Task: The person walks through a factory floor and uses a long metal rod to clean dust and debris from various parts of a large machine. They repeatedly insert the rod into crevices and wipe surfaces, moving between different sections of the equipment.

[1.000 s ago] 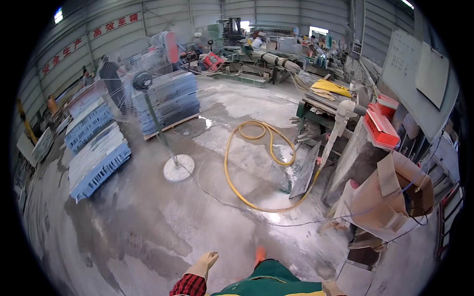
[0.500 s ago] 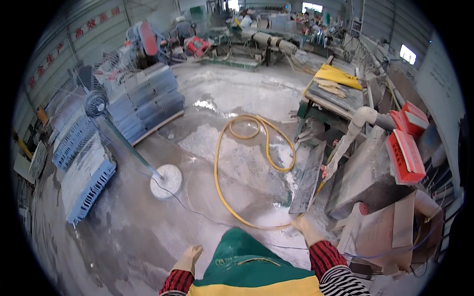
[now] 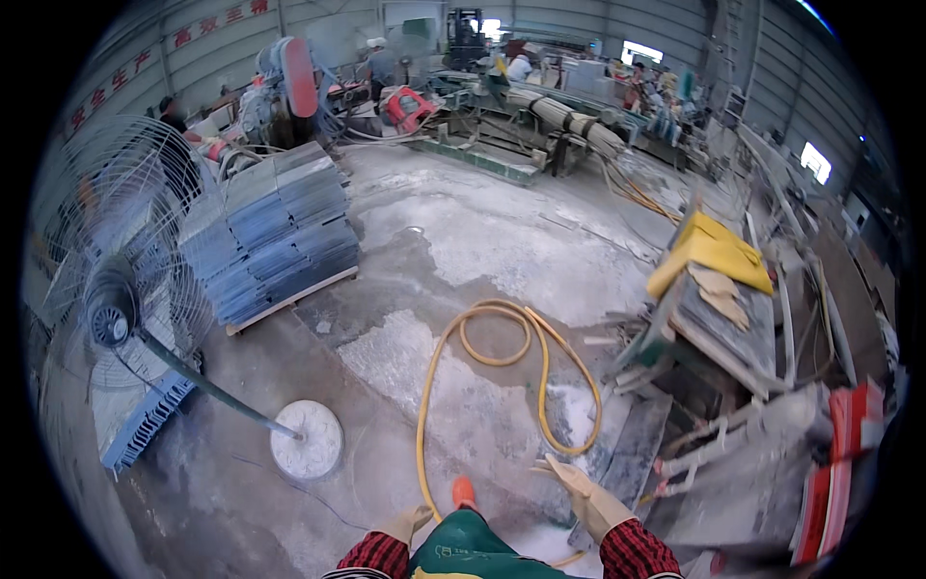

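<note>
Far left, a big floor fan (image 3: 111,314) is caught with its wire cage tilted, and a low blue-edged pile (image 3: 145,415) can be made out partly behind it. Next along, a taller stack of blue-grey slabs (image 3: 275,232) is set on a wooden pallet (image 3: 294,299). The fan's pole is planted in a round white base (image 3: 309,440), and a thin cord (image 3: 313,497) is strewn across the floor just below that.

Then the left hand (image 3: 410,522) — held low beside the apron, kept pretty narrow with the fingers together. Whether anything is pinched in there can't be told. The yellow hose (image 3: 422,425) is looped on the wet floor ahead, with one run brought right up by those fingertips; contact can't be made out. An orange boot (image 3: 464,492) is poked out past the green apron (image 3: 468,545), just right of that run.

The right hand (image 3: 588,499) is held out over the floor, opened wide with fingers stretched — nothing is gripped. It's placed just below the hose's right-hand bend. Beside it a dark slab (image 3: 641,439) is seen at a slant, then a bench (image 3: 757,333) topped with a yellow sheet (image 3: 714,249) and pale gloves (image 3: 719,294). Far right, red bins (image 3: 857,425) are badly blurred.
</note>
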